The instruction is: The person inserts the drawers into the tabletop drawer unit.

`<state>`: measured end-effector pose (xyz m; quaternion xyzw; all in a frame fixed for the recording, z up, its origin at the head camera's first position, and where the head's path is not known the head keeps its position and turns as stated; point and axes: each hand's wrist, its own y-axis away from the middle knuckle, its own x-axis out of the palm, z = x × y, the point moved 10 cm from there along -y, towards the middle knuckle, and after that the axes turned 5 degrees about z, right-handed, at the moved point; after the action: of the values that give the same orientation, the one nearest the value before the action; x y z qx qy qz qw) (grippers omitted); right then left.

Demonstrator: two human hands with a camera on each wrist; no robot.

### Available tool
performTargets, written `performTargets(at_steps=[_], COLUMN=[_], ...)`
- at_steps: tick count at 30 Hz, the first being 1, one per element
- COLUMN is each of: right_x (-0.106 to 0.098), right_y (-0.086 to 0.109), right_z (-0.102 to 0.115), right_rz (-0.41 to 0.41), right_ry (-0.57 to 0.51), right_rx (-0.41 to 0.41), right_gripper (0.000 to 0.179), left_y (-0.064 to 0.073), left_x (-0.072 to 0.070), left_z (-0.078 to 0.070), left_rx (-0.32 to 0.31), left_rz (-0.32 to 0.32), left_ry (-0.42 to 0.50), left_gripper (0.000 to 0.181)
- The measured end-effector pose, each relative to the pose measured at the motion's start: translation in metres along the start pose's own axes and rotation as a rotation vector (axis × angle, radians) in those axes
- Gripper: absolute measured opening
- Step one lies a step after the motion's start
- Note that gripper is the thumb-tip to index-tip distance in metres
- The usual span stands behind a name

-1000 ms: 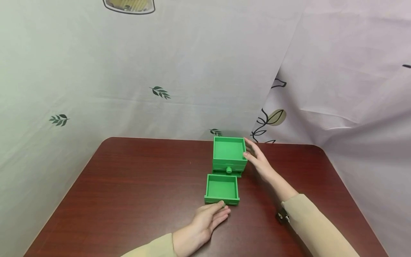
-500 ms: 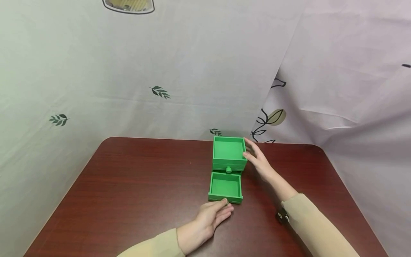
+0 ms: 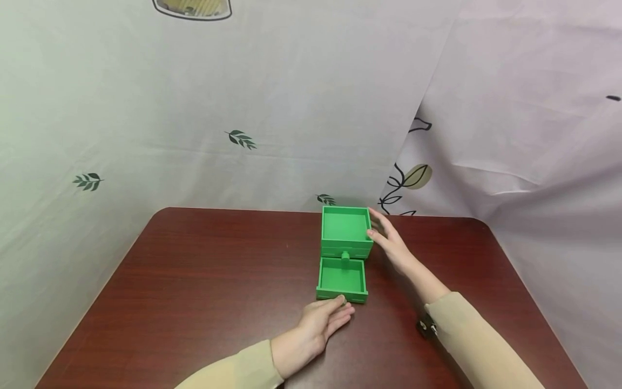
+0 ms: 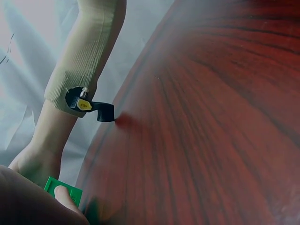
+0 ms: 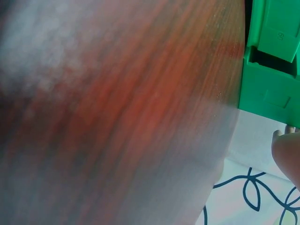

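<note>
A small green drawer cabinet (image 3: 357,250) with a tray-like top stands near the table's back edge. My right hand (image 3: 394,247) holds its right side, thumb at the top rim and fingers toward the back corner. Below the cabinet's upper knob (image 3: 345,255), an empty green drawer (image 3: 358,297) sticks out of the lower opening. My left hand (image 3: 316,324) pinches that drawer's front, where the thumb mostly covers a knob. In the left wrist view the thumb lies over a green panel (image 4: 76,192). The right wrist view catches the cabinet's side (image 5: 262,89) and a few fingertips.
A dark red wood-grain table (image 3: 218,281) lies under everything. Behind it hangs a pale cloth (image 3: 291,108) with leaf prints, close to the cabinet's back. On the right forearm sits a black wrist strap with a camera mount (image 3: 426,325).
The left hand has moved the drawer a little right, then back toward the cabinet, so its rear now sits at the lower opening. The right hand has stayed on the cabinet's side.
</note>
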<state>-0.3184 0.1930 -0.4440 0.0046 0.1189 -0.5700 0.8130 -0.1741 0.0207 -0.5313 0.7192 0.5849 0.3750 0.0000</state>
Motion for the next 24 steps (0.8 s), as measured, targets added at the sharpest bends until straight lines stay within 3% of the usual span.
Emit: performTargets(at_steps=[24], right_x=[0.001], right_y=[0.0007], right_z=[0.0018], right_rz=[-0.004], right_ry=[0.004], right_rx=[0.004], right_gripper=[0.063], left_y=[-0.0016], left_x=[0.0091], left_z=[0.0009], left_rx=[0.037], left_rz=[-0.024], left_ry=[0.0], left_gripper=[0.04])
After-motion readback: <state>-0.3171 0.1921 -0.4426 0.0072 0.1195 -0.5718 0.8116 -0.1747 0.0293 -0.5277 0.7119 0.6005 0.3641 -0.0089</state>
